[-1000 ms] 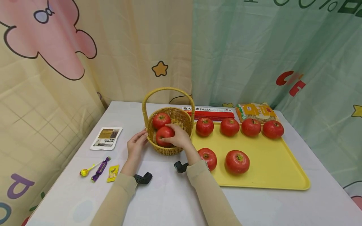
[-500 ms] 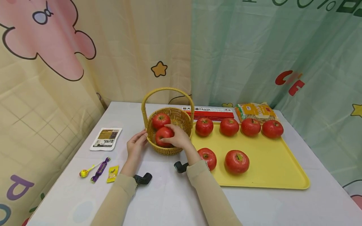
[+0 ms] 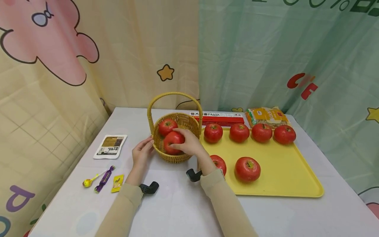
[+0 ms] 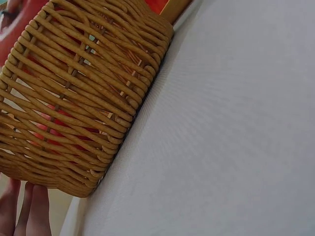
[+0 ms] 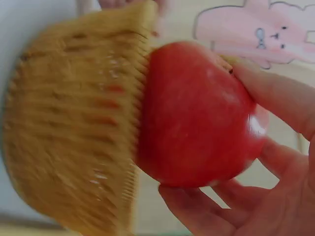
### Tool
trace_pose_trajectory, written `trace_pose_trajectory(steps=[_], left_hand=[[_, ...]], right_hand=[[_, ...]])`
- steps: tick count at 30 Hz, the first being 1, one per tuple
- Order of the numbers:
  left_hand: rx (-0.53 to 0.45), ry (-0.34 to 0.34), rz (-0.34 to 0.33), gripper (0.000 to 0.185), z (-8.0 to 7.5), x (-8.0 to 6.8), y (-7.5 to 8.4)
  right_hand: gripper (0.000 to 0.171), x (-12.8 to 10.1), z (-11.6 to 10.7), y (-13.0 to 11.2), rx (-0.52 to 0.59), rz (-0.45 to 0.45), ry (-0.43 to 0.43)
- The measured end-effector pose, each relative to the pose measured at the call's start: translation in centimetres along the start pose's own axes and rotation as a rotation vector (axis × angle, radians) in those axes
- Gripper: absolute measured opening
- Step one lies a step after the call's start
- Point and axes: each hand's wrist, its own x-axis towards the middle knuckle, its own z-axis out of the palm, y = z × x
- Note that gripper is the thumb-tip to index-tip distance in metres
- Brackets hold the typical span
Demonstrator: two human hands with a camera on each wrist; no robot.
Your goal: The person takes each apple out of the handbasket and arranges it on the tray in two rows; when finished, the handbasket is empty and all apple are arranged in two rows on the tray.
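A woven yellow basket (image 3: 189, 120) with a hoop handle stands on the white table. My right hand (image 3: 181, 140) reaches into it from the right, fingers curled round a red tomato (image 3: 169, 145) at the basket's near side. A second tomato (image 3: 167, 126) lies behind it in the basket. The right wrist view shows that tomato (image 5: 197, 118) gripped between my fingers (image 5: 275, 98), against the basket's rim (image 5: 74, 132). My left hand (image 3: 145, 149) rests with straight fingers on the basket's left wall; its fingertips (image 4: 29, 216) show below the weave (image 4: 83, 98).
A yellow tray (image 3: 284, 171) right of the basket carries several more tomatoes. A red pasta box (image 3: 220, 118) and a pasta bag (image 3: 267, 116) lie behind it. A brown packet (image 3: 110, 146), wrapped sweets (image 3: 102, 177) and a yellow sachet (image 3: 117, 183) sit at the left.
My right forearm has swung slightly to the right, covering more of the tray's near-left tomato. Both hands stay where they were on the tomato and the basket.
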Motion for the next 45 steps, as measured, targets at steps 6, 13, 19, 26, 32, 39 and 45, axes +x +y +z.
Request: trace_pose_trajectory(steps=[6,13,19,26,32,39,45], left_hand=[[0.008,-0.009,-0.008,0.027,-0.1,0.0,0.0],[0.039,-0.004,-0.001,0.028,-0.3,-0.1,0.4],[0.023,-0.002,-0.003,0.025,-0.2,0.0,0.4],[0.016,-0.005,-0.002,0.024,-0.2,0.0,0.3],[0.019,-0.003,-0.005,0.015,-0.2,0.1,0.0],[0.024,-0.011,0.002,0.017,-0.2,0.2,-0.1],[0.022,-0.011,0.005,0.013,0.0,0.1,-0.1]], right_hand=[[0.063,-3.7,-5.8,-0.2,-0.029,-0.132,-0.034],[0.058,-10.7,-15.7,4.0,0.09,-0.185,-0.093],[0.054,-15.5,-20.7,9.9,0.08,0.001,-0.031],[0.053,-19.2,-22.8,16.9,0.044,0.191,-0.037],[0.055,-20.5,-22.4,20.1,0.128,0.273,-0.101],[0.051,-20.9,-21.9,21.1,0.221,0.255,-0.13],[0.051,-21.0,-21.9,21.2,0.21,0.284,-0.134]])
